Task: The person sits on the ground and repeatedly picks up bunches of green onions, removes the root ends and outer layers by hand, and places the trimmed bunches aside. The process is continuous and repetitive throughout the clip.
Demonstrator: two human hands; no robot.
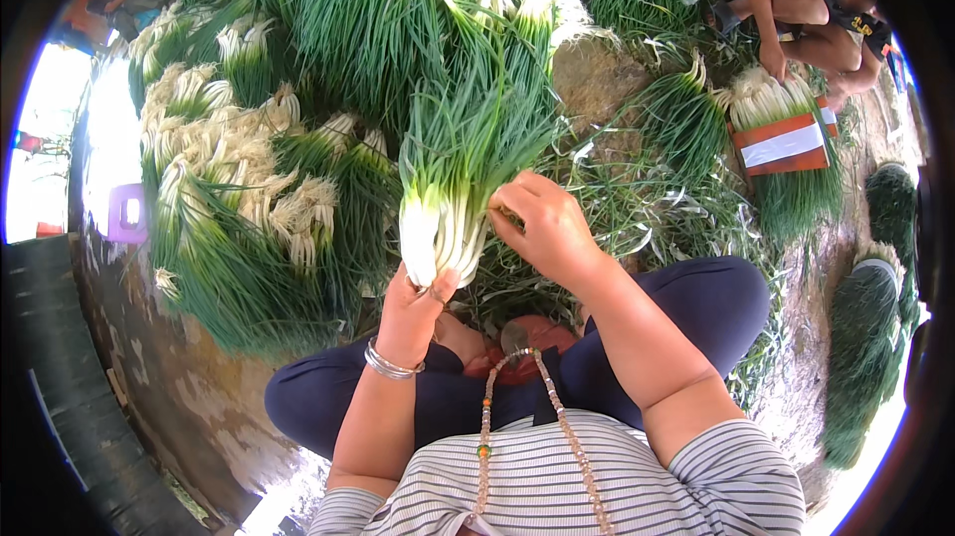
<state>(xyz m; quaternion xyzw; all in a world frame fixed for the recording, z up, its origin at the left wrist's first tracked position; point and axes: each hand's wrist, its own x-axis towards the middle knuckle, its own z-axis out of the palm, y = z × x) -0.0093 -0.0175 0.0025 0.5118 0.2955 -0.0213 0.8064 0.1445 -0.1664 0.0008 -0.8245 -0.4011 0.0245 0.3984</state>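
My left hand (418, 305), with metal bangles at the wrist, grips a bunch of green onions (444, 230) by its white root end. The bunch points away from me, its green leaves fanned out over the larger heap. At the right side of the bunch is my right hand (533, 219), its fingers curled close to the stalks where white turns green. Whether the thumb and forefinger pinch a leaf or stalk cannot be made out. Loose trimmed leaves (619, 200) lie on the ground to the right of this hand, in front of my crossed legs.
Heaped green onions (358, 21) with pale roots (216, 141) lie ahead and to the left. At the upper right a person (806, 6) crouches, one hand at a bundle of green onions (776, 100) in an orange-and-white holder. Large bundles (862, 342) lie far right; a purple stool (128, 213) stands left.
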